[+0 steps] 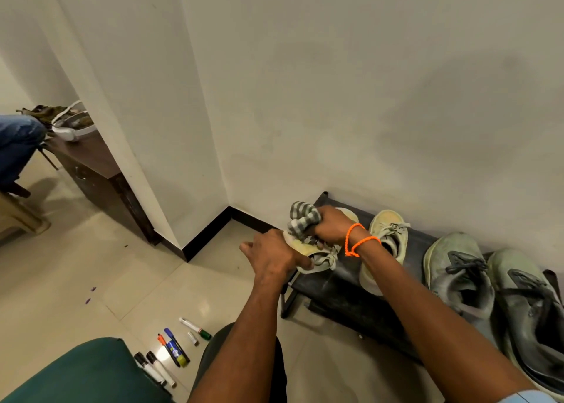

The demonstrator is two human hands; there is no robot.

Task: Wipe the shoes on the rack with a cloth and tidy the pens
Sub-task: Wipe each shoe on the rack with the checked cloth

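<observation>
A black shoe rack [341,283] stands against the wall. At its left end lies a pale cream sneaker [317,257], tilted. My left hand [274,254] grips its side. My right hand [331,224], with orange cords at the wrist, presses a grey-and-white striped cloth [300,218] onto it. The sneaker's mate [386,244] sits just to the right. Two dusty grey-green sneakers [457,276] [531,314] fill the right end. Several pens and markers [172,346] lie scattered on the floor, lower left.
A green cushioned seat [82,372] is at the bottom left, beside the pens. A dark wooden cabinet [97,174] with a white item on top stands by the wall corner at left. A person's blue-clad leg [16,146] shows at the far left. Floor is beige tile.
</observation>
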